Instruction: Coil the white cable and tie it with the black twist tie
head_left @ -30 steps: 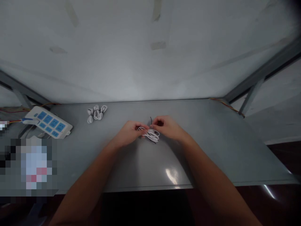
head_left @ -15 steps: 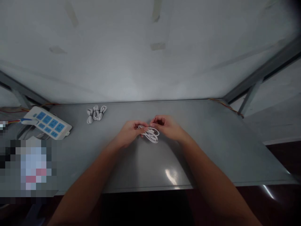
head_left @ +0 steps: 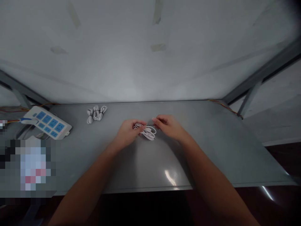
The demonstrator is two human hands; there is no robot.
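Observation:
Between my hands, above the grey table (head_left: 155,169), hangs a loosely coiled white cable (head_left: 148,133). My left hand (head_left: 130,130) pinches the coil at its left end between thumb and fingers. A thin dark tie (head_left: 151,125) runs from the coil to my right hand (head_left: 166,125), whose thumb and forefinger are closed on its end. Three bundled white cables (head_left: 96,113), each with a dark band round its middle, lie side by side at the back left.
A white power strip with blue sockets (head_left: 50,122) sits at the left, a plug in its near-left end. Beside it is a pixelated area. Thin coloured wires (head_left: 227,106) run along the back right corner, near the metal frame (head_left: 250,94).
My right hand has drawn slightly away from the coil, and the dark tie now shows stretched between them. The coil in my left hand has shifted a little left and up.

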